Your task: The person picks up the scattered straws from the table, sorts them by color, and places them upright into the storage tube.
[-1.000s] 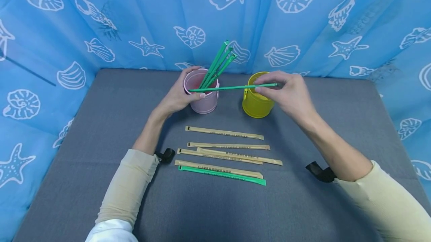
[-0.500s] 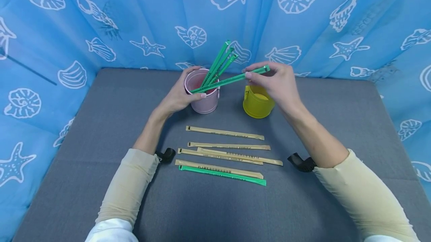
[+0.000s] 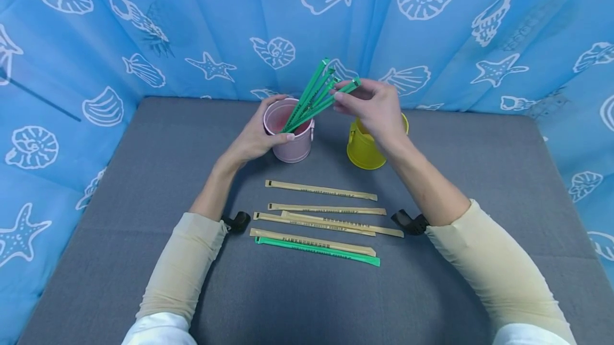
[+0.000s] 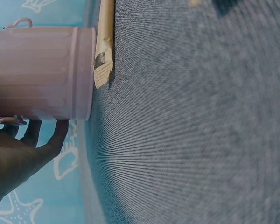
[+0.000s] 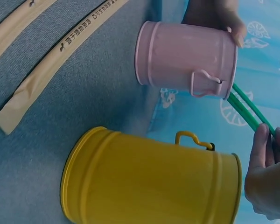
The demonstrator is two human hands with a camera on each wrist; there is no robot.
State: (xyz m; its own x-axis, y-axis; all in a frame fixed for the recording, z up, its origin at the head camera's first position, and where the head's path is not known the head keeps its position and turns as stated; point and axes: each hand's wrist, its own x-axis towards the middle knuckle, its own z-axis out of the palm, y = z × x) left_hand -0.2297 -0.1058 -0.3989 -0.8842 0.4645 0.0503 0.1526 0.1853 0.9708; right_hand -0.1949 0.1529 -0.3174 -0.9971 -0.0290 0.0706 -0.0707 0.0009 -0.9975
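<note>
A pink bucket [image 3: 291, 151] stands at the back of the table, and my left hand [image 3: 253, 134] grips its side with the thumb along the rim. Several green wrapped straws [image 3: 309, 88] lean inside it toward the upper right. Near its upper end my right hand [image 3: 376, 107] pinches another green wrapped straw [image 3: 314, 113], tilted, its lower end at the bucket's mouth. A yellow bucket [image 3: 365, 150] stands just right of the pink one, partly hidden behind my right hand and wrist. In the right wrist view the pinching fingertips [image 5: 261, 135] show beyond the yellow bucket's rim.
In front of the buckets several tan wrapped straws [image 3: 321, 190] lie roughly crosswise on the grey table [image 3: 307, 302], two of them overlapping. One green wrapped straw [image 3: 318, 251] lies nearest, alongside a tan one. A blue shell-print curtain [image 3: 216, 25] hangs behind.
My right hand has moved left from over the yellow bucket and raised the green straw's upper end, swinging it from nearly level to a slant beside the others. My left hand has stayed put.
</note>
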